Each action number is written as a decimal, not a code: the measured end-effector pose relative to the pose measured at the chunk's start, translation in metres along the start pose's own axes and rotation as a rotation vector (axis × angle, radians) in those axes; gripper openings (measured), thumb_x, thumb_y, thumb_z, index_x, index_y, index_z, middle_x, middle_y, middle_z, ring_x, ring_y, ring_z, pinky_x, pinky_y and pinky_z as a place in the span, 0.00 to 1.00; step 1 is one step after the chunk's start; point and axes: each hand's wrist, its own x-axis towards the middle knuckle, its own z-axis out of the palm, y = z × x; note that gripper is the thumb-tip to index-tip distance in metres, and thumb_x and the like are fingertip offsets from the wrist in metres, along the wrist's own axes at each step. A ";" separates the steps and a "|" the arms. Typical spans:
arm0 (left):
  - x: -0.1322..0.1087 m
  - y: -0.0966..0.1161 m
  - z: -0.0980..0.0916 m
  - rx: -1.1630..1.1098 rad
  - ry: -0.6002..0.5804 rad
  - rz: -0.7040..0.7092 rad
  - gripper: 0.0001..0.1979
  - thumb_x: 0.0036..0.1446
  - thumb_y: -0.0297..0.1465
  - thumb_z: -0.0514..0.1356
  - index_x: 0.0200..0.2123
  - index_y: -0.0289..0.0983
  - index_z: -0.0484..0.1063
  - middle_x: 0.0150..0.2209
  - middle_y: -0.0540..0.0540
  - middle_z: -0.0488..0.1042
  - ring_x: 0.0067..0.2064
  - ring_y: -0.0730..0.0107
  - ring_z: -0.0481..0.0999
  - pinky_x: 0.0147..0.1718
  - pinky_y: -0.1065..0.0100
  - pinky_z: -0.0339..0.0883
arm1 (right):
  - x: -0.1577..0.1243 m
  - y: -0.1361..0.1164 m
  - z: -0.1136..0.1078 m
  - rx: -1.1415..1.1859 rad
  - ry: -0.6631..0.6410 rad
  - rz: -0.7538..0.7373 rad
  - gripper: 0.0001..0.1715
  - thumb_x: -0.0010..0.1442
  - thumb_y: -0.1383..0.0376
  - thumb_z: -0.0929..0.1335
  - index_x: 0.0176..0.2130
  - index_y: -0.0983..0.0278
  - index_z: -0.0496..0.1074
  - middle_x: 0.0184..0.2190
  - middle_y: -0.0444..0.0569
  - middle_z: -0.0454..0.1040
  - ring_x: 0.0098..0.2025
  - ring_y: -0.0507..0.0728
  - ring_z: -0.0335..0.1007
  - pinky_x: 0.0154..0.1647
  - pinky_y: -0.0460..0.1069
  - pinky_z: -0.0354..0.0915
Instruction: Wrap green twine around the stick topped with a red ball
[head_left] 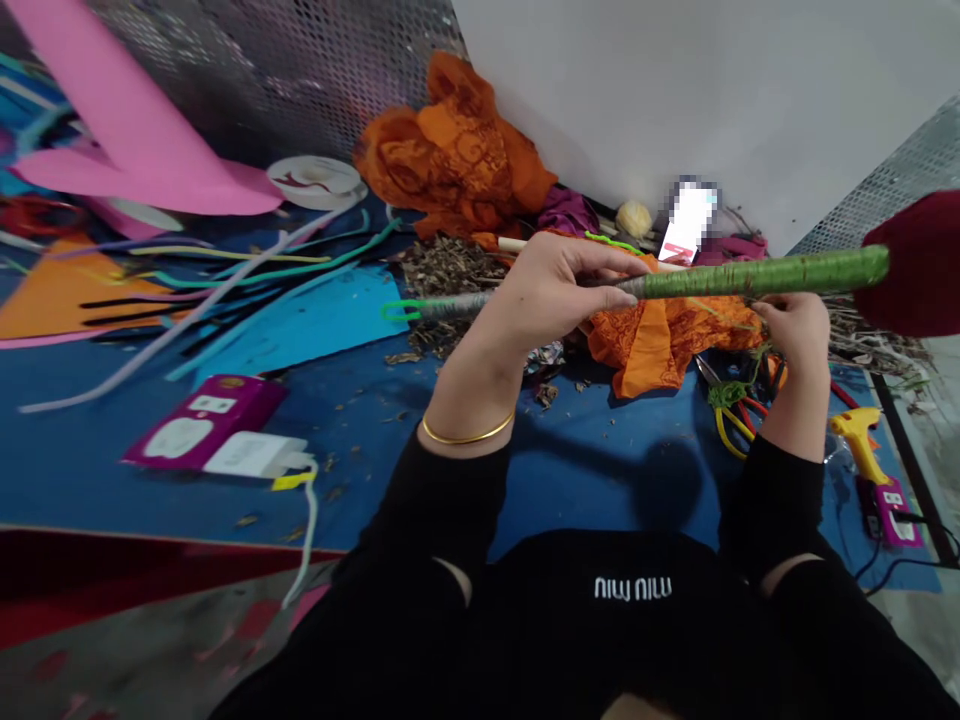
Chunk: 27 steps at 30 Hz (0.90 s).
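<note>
A long stick [765, 276] is held level above the table, its right part wound in shiny green thread and its left part grey. My left hand [551, 290] is closed on the grey part, thumb and fingers pinching it. At the stick's left tip is a bright green loop [401, 310]; a dark red rounded head [911, 265] sits at its right end. Just under the green section, my right hand [799, 325] is closed in a pinch, with thin green thread [760, 352] at its fingertips. A green thread tangle [726, 393] lies below that hand.
Orange cloth [645, 345] and dry plant bits [454, 265] lie behind the stick. Yellow-handled scissors [731, 425] and a yellow glue gun [861, 440] are at right. A lit phone [688, 222] leans at the back. A purple box [202, 420] and pipe cleaners [247, 268] lie left.
</note>
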 end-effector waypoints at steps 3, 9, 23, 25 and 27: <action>0.000 0.003 0.003 -0.015 0.091 0.021 0.14 0.52 0.27 0.70 0.43 0.40 0.88 0.34 0.48 0.85 0.34 0.68 0.78 0.34 0.67 0.72 | -0.009 -0.043 0.004 -0.010 0.064 -0.028 0.10 0.64 0.60 0.70 0.38 0.62 0.81 0.44 0.55 0.82 0.46 0.62 0.79 0.56 0.59 0.72; 0.005 -0.001 0.012 -0.025 0.107 0.079 0.13 0.52 0.25 0.69 0.42 0.38 0.87 0.39 0.47 0.86 0.41 0.66 0.82 0.43 0.66 0.76 | -0.041 -0.116 0.039 0.526 -0.004 -0.293 0.21 0.67 0.46 0.68 0.47 0.58 0.78 0.45 0.49 0.81 0.52 0.60 0.78 0.59 0.59 0.74; 0.010 -0.009 0.016 -0.047 0.106 0.030 0.15 0.54 0.26 0.68 0.46 0.36 0.86 0.42 0.45 0.87 0.42 0.67 0.82 0.43 0.67 0.76 | -0.075 -0.155 0.041 0.369 0.066 -0.688 0.15 0.71 0.58 0.66 0.33 0.59 0.75 0.43 0.52 0.76 0.49 0.60 0.77 0.51 0.58 0.75; 0.010 -0.009 0.017 0.005 0.103 0.031 0.14 0.56 0.27 0.67 0.46 0.36 0.85 0.42 0.44 0.87 0.43 0.66 0.83 0.43 0.67 0.76 | -0.076 -0.157 0.045 0.582 0.030 -0.745 0.16 0.72 0.57 0.65 0.34 0.58 0.75 0.42 0.50 0.77 0.52 0.61 0.79 0.58 0.63 0.74; 0.010 -0.010 0.020 0.063 0.100 0.033 0.13 0.57 0.29 0.66 0.46 0.38 0.85 0.43 0.45 0.87 0.43 0.65 0.83 0.43 0.66 0.76 | -0.077 -0.158 0.051 0.773 -0.035 -0.680 0.20 0.73 0.53 0.63 0.32 0.57 0.73 0.31 0.46 0.74 0.40 0.58 0.80 0.57 0.64 0.75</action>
